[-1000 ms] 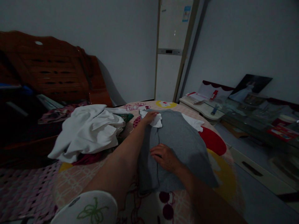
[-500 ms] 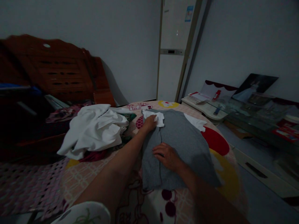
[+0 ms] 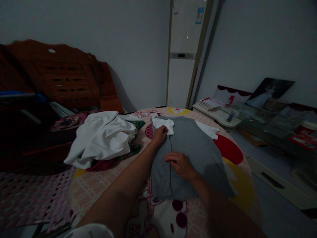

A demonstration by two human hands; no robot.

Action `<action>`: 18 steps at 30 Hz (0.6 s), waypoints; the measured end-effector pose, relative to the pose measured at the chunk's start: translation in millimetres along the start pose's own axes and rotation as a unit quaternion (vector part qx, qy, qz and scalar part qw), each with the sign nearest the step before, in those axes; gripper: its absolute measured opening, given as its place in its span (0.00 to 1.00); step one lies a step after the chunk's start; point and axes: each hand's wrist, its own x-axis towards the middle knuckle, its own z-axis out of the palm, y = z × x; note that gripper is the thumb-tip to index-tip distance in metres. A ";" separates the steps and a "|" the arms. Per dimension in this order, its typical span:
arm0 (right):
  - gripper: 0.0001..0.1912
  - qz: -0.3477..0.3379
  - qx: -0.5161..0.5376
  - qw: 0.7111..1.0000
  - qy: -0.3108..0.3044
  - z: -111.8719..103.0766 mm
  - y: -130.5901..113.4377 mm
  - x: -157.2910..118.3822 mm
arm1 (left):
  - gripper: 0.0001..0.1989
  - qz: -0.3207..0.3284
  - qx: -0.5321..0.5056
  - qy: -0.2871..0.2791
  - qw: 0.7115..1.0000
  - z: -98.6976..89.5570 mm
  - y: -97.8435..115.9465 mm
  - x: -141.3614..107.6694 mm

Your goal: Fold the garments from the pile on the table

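A grey knit sweater (image 3: 198, 155) with short white sleeves lies flat on the table, its left side folded inward along a straight edge. My left hand (image 3: 159, 135) is at the left white sleeve (image 3: 162, 123), fingers curled together with the tips on the sleeve's lower edge. Over the folded strip, my right hand (image 3: 180, 162) rests palm down, fingers loosely bent and slightly apart, gripping no cloth. On the far right the other white sleeve (image 3: 208, 129) sticks out from under the grey body.
A crumpled white cloth (image 3: 101, 138) lies left of the sweater, over green and dark red fabric. The round table has a patterned cloth (image 3: 99, 188). A wooden chair (image 3: 61, 72) stands at the left. To the right is a glass-topped cabinet (image 3: 262, 122) with papers and small items.
My left hand has drawn back slightly toward me, uncovering more of the white sleeve. My right hand has shifted a little to the right with its fingers more bent.
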 end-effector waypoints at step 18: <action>0.13 -0.056 -0.153 0.984 -0.071 -0.4 -3.0 -4.3 | 0.09 0.032 0.194 -0.027 0.980 5.9 33.3 -13.8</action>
